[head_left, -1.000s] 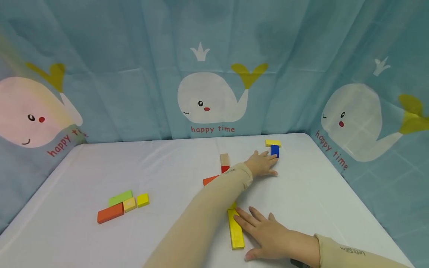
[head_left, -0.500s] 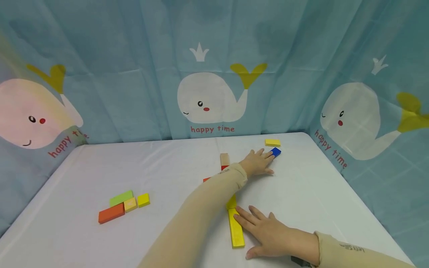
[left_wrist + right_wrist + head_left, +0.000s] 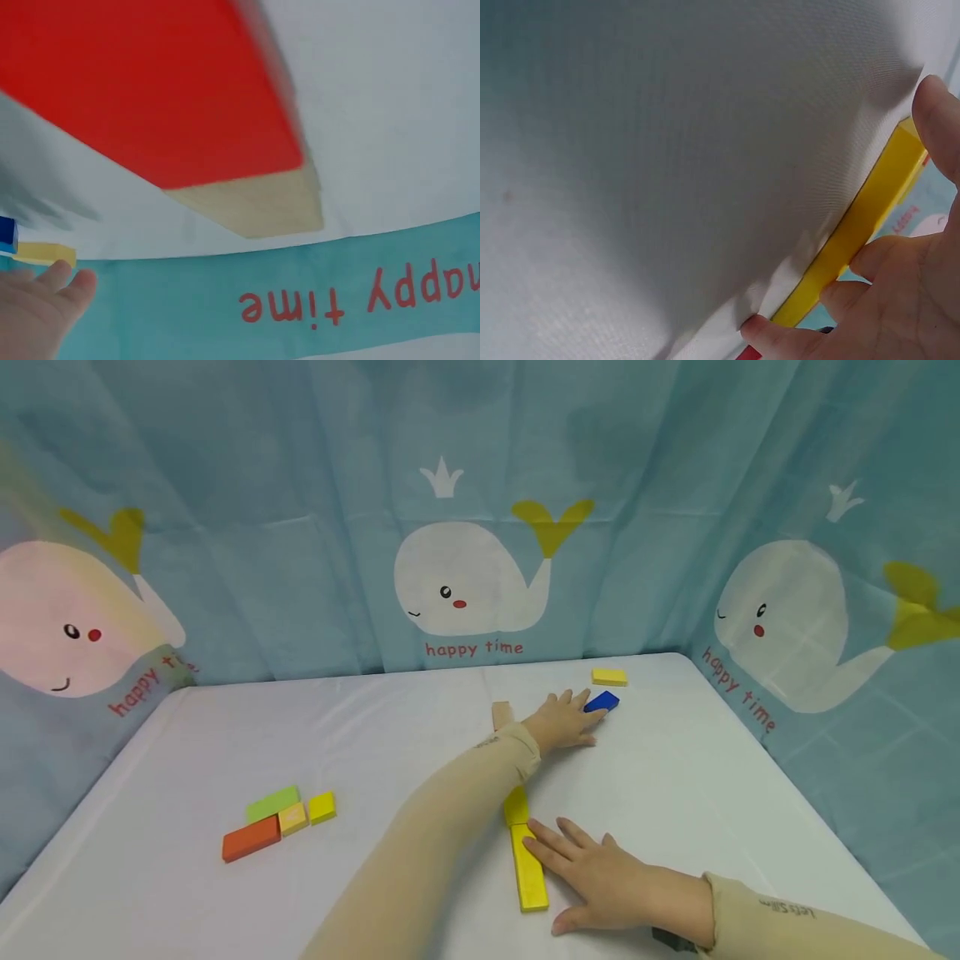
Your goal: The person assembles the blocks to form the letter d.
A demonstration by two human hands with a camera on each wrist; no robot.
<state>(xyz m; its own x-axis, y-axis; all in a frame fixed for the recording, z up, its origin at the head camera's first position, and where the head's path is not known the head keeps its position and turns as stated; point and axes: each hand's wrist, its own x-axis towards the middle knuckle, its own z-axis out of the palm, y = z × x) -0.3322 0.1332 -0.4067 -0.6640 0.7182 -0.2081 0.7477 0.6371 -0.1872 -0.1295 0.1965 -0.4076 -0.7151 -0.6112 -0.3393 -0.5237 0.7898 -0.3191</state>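
Note:
With fingers spread, my left hand reaches to the far right of the table and touches a small blue block lying at a slant. A flat yellow block sits just behind it. At the near side, my right hand rests with straight fingers against a long yellow block. Its fingertips lie along that block's side in the right wrist view. Another yellow block adjoins its far end. Under my left forearm, a red block meets a plain wooden block; the sleeve hides part of this row.
On the left of the white table lie an orange-red block, a green block, a pale yellow block and a yellow block. A blue whale-print curtain hangs around the table's back and sides.
My left hand has drawn the blue block leftward and slightly nearer, away from the far yellow block, and the blue block has turned to a slant. My right hand has stayed beside the long yellow block.

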